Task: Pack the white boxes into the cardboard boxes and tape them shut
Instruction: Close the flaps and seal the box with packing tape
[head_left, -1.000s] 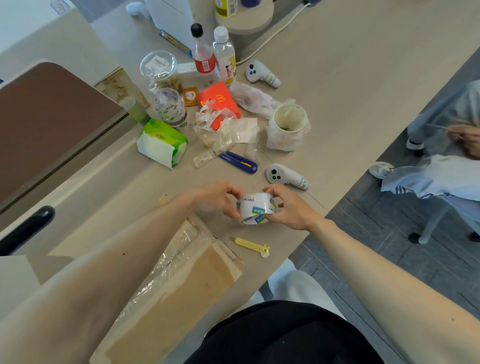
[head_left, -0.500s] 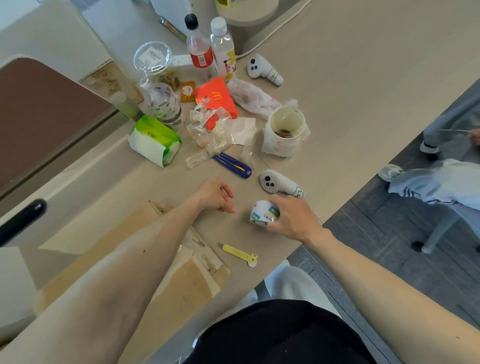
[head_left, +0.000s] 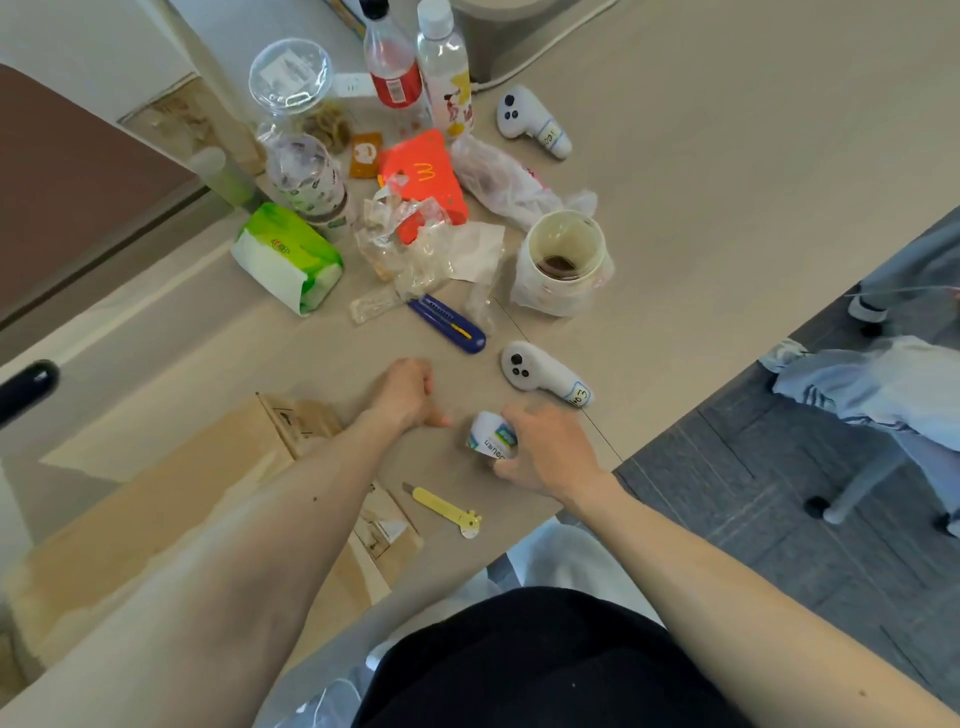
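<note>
Starting at my far left, the cardboard box (head_left: 171, 499) lies under my left forearm, its flaps looking open, and I can see no white boxes anywhere in this view, so I cannot say whether it is packed. My left hand (head_left: 402, 395) rests on the table (head_left: 727, 182) just beyond the box edge, loosely curled into a soft fist with nothing in it. That is the change: a second ago both hands held the tape roll (head_left: 491, 439) up between them, fingers working its rim as if hunting for the free end; now the left has let go and drawn back, and the roll has gone down to the table just to the right of that hand. My right hand (head_left: 540, 457) is draped over the roll from its right side, fingers closed around it. Just toward me from both hands lies the yellow cutter (head_left: 447, 512), and beyond the left hand the blue utility knife (head_left: 449, 325); beyond the right hand sits a white controller (head_left: 543, 374). I judge that taping has not begun: the roll is parked, no strip shows, and the tape's free end may still be unfound.
</note>
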